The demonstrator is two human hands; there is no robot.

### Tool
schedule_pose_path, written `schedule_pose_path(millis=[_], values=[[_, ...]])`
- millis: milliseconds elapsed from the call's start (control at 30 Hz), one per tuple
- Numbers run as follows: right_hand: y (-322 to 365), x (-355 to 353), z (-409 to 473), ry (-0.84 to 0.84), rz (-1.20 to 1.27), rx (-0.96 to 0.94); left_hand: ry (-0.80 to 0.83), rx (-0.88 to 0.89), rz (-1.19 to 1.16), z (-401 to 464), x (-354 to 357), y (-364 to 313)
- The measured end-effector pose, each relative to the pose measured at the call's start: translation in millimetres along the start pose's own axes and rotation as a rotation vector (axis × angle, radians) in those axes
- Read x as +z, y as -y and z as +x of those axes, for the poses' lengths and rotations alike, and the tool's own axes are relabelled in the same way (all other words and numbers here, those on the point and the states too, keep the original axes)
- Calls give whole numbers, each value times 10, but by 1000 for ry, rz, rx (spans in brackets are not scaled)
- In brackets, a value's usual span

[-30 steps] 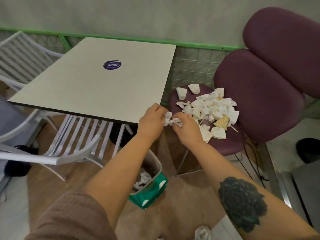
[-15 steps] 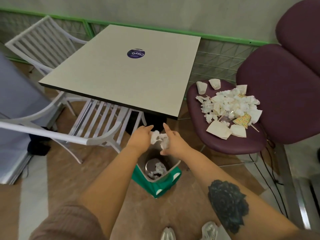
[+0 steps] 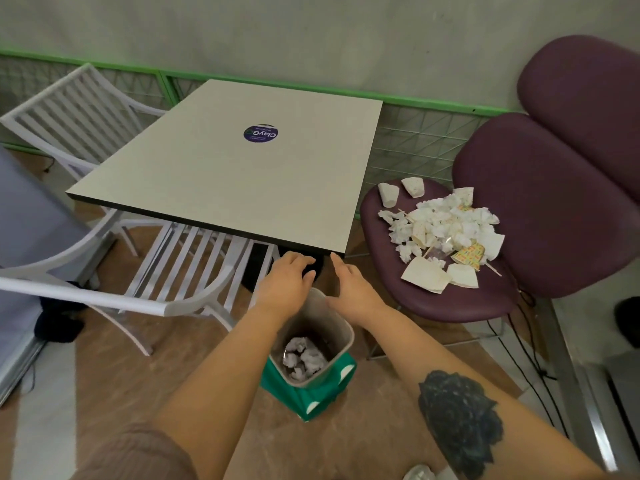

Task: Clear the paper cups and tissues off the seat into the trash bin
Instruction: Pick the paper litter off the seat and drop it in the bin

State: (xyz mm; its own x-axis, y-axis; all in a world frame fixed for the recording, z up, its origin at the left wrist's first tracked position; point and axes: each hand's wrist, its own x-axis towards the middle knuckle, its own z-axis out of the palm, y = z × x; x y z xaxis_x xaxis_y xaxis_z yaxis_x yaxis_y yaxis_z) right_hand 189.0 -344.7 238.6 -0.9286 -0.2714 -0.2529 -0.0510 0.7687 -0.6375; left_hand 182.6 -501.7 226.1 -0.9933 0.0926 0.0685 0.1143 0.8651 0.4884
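A green trash bin (image 3: 313,389) with a grey liner stands on the floor below me, crumpled tissues (image 3: 304,358) lying at its bottom. My left hand (image 3: 289,282) and my right hand (image 3: 349,284) hover over the bin's far rim, fingers spread and holding nothing. To the right, the purple seat (image 3: 446,303) carries a heap of white tissues (image 3: 446,223), flattened paper cups (image 3: 426,278) and two whole cups (image 3: 388,195) near its back edge.
A beige square table (image 3: 242,168) reaches over the bin's far side. White slatted chairs (image 3: 173,271) stand to the left. Purple chair backs (image 3: 554,202) rise on the right, with cables and a metal frame beside them.
Both hands carried a clump of tissues from the seat down to the bin and let it go. The tissues now lie inside the bin and the hands are spread.
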Motion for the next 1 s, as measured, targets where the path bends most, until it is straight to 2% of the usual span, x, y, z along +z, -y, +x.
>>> schedule_pose_path(millis=[233, 433, 1000], values=[[-231, -354, -104, -126, 23, 30, -30, 99, 22, 239, 77, -519], [-589, -637, -166, -174, 42, 87, 14, 154, 1, 427, 324, -936], [-2639, -2184, 11, -203, 70, 264, 141, 161, -34, 1616, 1675, -2574]])
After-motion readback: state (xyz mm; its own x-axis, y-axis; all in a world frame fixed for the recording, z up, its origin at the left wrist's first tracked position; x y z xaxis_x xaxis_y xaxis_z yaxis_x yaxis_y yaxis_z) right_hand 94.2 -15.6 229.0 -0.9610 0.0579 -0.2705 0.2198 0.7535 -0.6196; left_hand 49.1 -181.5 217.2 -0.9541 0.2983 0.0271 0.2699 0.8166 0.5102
